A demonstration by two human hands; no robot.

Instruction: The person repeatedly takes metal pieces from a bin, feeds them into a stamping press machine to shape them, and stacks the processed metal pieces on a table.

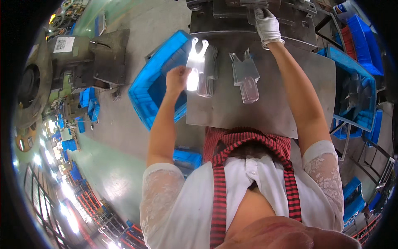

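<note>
One shiny, fork-ended flat metal plate (196,62) was held at the left edge of the grey metal table (269,101), its side pinched by the bare left hand (177,79). For this apparent plate-handling step, a steady edge grip seemed called for next, clear of the grey stacked metal plates (210,68) just beside it. The white-gloved right hand (267,28) was placed at the dark metal machine bed (203,23); whether anything was clamped there could not be told.
</note>
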